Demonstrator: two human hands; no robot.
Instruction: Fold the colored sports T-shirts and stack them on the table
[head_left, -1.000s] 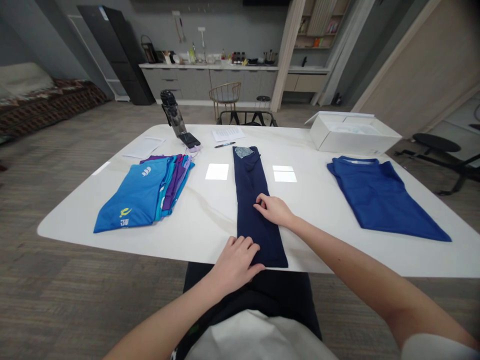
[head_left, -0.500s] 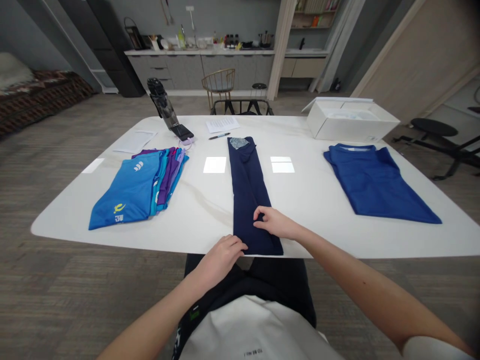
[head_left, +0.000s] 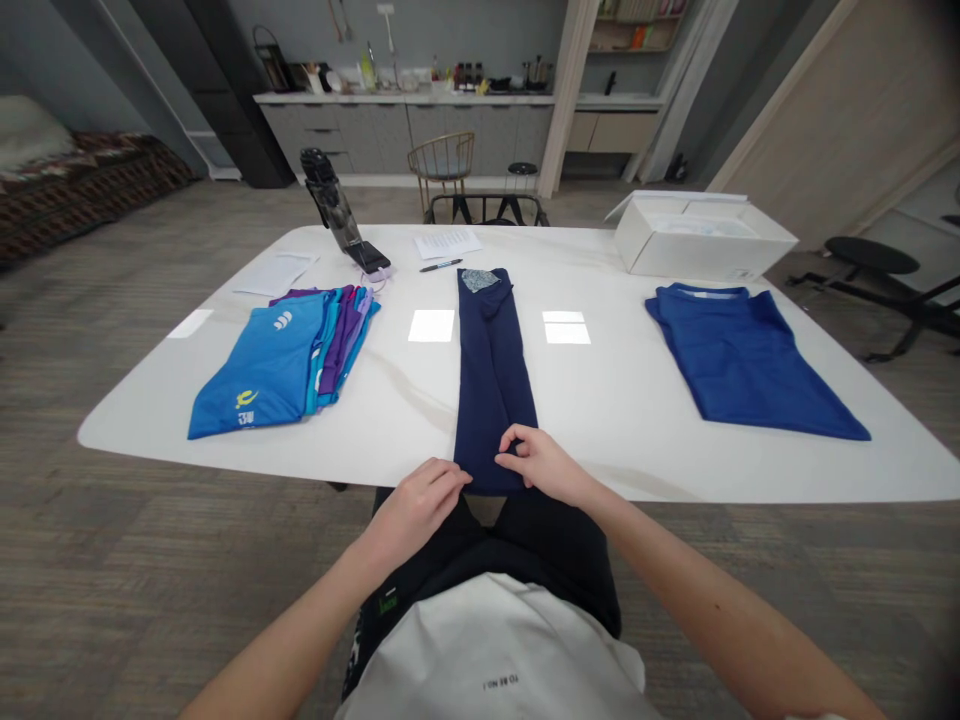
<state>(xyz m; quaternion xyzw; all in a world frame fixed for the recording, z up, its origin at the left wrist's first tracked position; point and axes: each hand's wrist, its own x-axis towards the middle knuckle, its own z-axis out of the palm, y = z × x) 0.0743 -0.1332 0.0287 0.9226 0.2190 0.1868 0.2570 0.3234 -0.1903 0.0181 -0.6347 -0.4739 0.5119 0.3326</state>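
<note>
A long, narrow folded navy garment (head_left: pixel 491 370) lies on the white table in front of me, with a grey patterned patch and a small loose flap at its far end. My left hand (head_left: pixel 427 497) pinches its near left corner at the table edge. Toward the near right side, my right hand (head_left: pixel 541 463) has thumb and index finger curled together on the cloth. What lies between those fingertips is partly hidden. To the left is a stack of blue, teal and purple folded shirts (head_left: pixel 262 365); to the right lies a folded royal-blue shirt (head_left: pixel 750 365).
The white table (head_left: pixel 615 400) ends just short of my lap. On its far side are a phone stand (head_left: pixel 341 215), a pen (head_left: pixel 441 266), sheets of paper (head_left: pixel 448 244) and an open white box (head_left: pixel 701 240). A chair (head_left: pixel 442 158) and a kitchen counter stand beyond.
The garment's near end has shifted slightly left along with both hands. My right hand sits a little lower and further left. The view has also moved slightly.
</note>
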